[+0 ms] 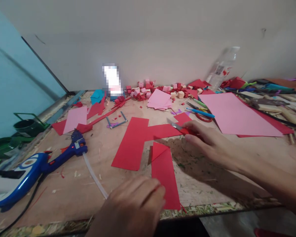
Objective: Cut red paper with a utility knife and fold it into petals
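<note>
My right hand (pixel 207 140) reaches across the wooden worktop (pixel 93 154) and grips a red-handled craft knife (pixel 179 127), its blade lying on a red paper strip (pixel 160 130). My left hand (pixel 135 204) is at the near edge, fingers curled and pressing on the lower end of a folded red paper strip (pixel 164 169). A larger red paper rectangle (pixel 132 144) lies just left of that strip, joined to the strip under the knife.
A blue glue gun (pixel 64 154) with its glue stick lies at left. Pink paper sheets (pixel 233 113), scissors (pixel 199 112), small paper cubes (pixel 148 89), a clear plastic bottle (pixel 222 69) and wooden sticks (pixel 286 112) crowd the back and right. Green pots (pixel 27 126) stand at far left.
</note>
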{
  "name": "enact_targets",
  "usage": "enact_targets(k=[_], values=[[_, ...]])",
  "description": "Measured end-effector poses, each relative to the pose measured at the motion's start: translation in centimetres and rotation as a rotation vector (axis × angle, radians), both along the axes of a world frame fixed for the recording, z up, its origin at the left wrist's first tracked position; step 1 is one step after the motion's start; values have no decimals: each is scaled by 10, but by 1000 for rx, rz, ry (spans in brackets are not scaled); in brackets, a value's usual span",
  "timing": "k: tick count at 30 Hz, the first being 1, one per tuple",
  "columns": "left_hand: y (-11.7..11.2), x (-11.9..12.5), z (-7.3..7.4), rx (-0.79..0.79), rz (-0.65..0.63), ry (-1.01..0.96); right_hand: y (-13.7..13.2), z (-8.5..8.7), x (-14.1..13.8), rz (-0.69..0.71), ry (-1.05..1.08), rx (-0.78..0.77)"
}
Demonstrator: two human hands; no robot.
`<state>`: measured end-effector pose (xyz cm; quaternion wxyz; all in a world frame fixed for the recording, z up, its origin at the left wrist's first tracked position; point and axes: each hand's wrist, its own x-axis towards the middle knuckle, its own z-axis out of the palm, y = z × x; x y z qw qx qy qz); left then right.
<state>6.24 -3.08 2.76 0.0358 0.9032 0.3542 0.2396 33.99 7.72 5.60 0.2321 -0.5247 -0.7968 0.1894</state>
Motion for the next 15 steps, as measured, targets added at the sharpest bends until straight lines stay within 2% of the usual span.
enact_targets(k=[1,4,8,12,15], values=[[6,3,-3,27,45,11,-3,3,-7,24,37,-40],[14,9,-10,50,72,44,-5,2,-29,134,25,-146],[14,9,-15,20,32,8,12,-14,-49,239,-63,-100],[18,7,-12,-24,0,-16,32,-16,-53,172,126,-140],[23,7,-10,-25,-9,-7,37,-7,-49,263,222,-210]])
